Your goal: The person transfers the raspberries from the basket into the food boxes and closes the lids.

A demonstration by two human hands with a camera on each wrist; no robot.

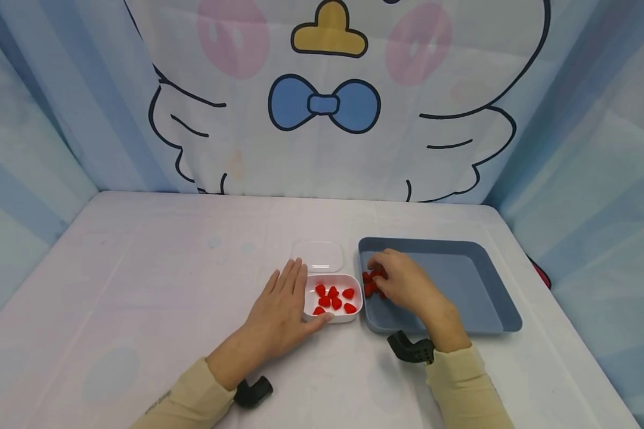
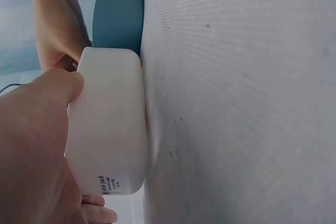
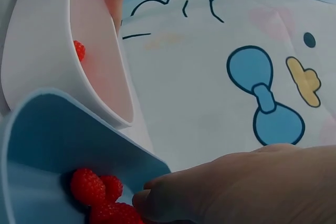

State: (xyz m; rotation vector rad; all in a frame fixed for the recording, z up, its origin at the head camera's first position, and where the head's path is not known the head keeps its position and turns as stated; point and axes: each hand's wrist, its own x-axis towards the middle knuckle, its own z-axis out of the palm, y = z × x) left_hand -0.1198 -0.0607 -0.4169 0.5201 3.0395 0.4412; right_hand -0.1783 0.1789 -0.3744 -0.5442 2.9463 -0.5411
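A small white box (image 1: 357, 309) holds several red raspberries (image 1: 336, 303). My left hand (image 1: 279, 310) lies along the box's left side with straight fingers, its thumb (image 2: 73, 85) resting on the near rim. Beside the box's right wall, more raspberries (image 3: 88, 186) are bunched at the left end of a blue-grey tray (image 1: 451, 286). My right hand (image 1: 405, 285) reaches down into that end, index finger and thumb bent around the bunch. Its fingertips are right at a raspberry (image 3: 115, 214); whether they pinch one I cannot tell.
Behind the box lies a clear plastic lid (image 1: 318, 255). A white cloth covers the table (image 1: 139, 286). A printed curtain (image 1: 322, 161) with a cartoon figure hangs along the back edge, and blue striped curtains (image 1: 595, 208) hang at the sides.
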